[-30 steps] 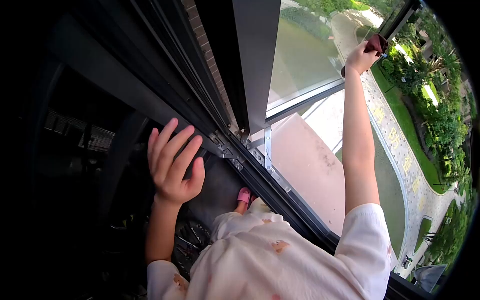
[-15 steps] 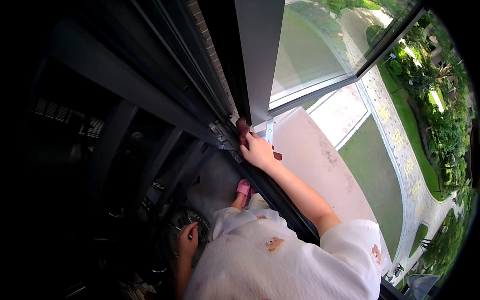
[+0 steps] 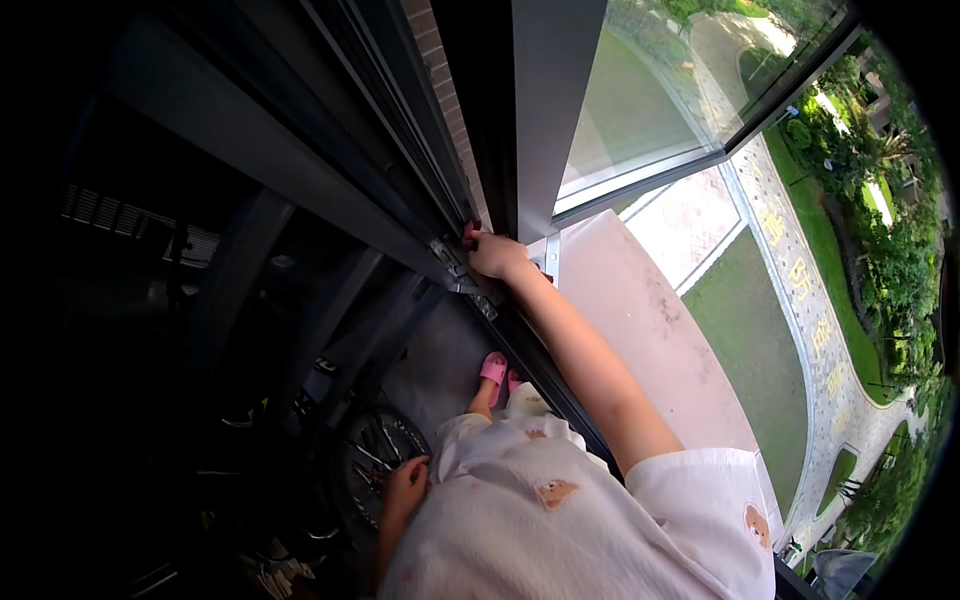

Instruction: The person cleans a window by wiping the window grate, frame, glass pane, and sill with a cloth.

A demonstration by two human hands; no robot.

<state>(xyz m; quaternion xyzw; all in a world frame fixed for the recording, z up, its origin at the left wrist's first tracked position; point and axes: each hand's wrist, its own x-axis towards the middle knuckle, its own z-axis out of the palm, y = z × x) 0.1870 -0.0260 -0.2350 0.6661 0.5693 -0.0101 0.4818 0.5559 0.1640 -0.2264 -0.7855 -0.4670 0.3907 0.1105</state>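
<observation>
My right hand is closed on a dark red cloth and presses it at the window frame's lower corner. Only small bits of the cloth show around the fingers. Close above the hand rises the grey upright edge of the open window sash. A metal stay arm lies just right of my wrist. Beside my waist, in shadow, hangs my left hand with its fingers loosely bent and nothing visible in them.
Dark railing bars run along the left. Below them, a bicycle wheel stands near my left hand. Pink slippers are on my feet. Outside, a pale ledge lies high above lawns and a paved path.
My right hand has moved up and slightly left with the cloth, along the frame. My left hand has shifted right, closer to my shirt. The view has tilted slightly.
</observation>
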